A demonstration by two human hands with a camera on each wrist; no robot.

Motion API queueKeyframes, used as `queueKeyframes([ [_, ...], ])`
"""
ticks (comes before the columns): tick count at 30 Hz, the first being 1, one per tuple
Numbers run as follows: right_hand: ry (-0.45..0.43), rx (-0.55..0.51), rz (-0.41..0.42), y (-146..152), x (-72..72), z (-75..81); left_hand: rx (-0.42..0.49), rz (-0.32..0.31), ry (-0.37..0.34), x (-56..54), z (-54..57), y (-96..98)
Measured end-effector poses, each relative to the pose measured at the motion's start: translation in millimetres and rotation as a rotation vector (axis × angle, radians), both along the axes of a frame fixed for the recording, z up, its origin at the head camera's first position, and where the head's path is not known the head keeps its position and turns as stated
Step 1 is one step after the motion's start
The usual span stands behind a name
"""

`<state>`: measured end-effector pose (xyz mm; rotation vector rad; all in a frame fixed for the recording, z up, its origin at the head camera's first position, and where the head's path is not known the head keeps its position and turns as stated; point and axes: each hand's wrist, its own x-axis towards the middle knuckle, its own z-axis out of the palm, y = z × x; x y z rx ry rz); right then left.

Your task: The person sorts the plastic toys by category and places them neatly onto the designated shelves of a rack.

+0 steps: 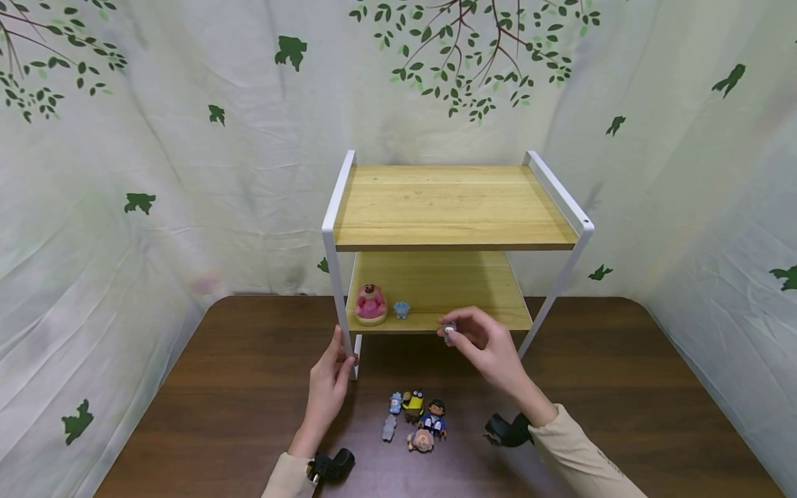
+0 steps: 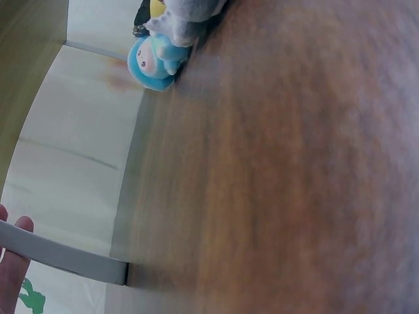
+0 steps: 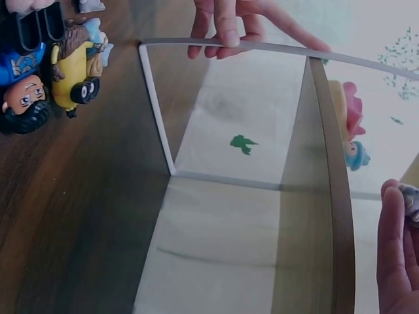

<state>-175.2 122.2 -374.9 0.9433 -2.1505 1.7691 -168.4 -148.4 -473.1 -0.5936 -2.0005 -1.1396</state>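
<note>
In the head view my right hand (image 1: 492, 346) pinches a small grey figurine (image 1: 449, 330) between thumb and fingertips, at the front edge of the lower shelf board (image 1: 448, 277). The right wrist view catches that grey figurine (image 3: 410, 201) at its right edge. My left hand (image 1: 328, 380) holds the white front left leg (image 1: 340, 297) of the two-tier shelf, and the right wrist view has its fingers (image 3: 227, 33) over the frame. On the lower board, a pink bear figure (image 1: 371, 304) sits at the left with a small blue figurine (image 1: 401, 310) to its right.
On the brown table (image 1: 249, 387) before the shelf lie several figures: a light blue one (image 1: 396, 402), a yellow one (image 1: 414, 404), a dark-haired one in blue (image 1: 434, 418), a grey one (image 1: 389, 428) and a pinkish round one (image 1: 421, 440). A leaf-print cloth (image 1: 249, 173) hangs behind.
</note>
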Motion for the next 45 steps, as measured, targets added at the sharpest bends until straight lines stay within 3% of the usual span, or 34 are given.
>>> queueKeyframes([
  [6,-0.009,0.011,-0.025,-6.0,3.9,12.8,-0.003,0.000,-0.002,-0.2,-0.4,-0.2],
  [10,-0.007,0.011,-0.042,-6.5,-8.2,-1.3,-0.002,-0.001,0.000,-0.7,-0.9,-0.6],
  [13,-0.016,0.016,-0.053,-8.1,-11.1,-2.1,0.001,-0.007,0.000,-0.7,-1.4,-0.8],
  [18,-0.025,0.047,-0.071,-13.4,-3.5,16.5,0.004,-0.013,0.005,-0.8,-1.5,-0.6],
  [30,0.023,0.108,-0.130,-18.3,-11.7,21.3,-0.004,-0.007,-0.003,-0.8,-1.5,-0.6],
  [38,0.003,0.106,-0.161,-19.2,-37.1,-4.3,-0.005,-0.001,-0.016,-0.1,-0.6,-0.4],
  [45,0.020,0.113,-0.172,-19.4,-43.6,-6.4,-0.004,-0.002,-0.015,-0.4,-1.5,-0.9],
])
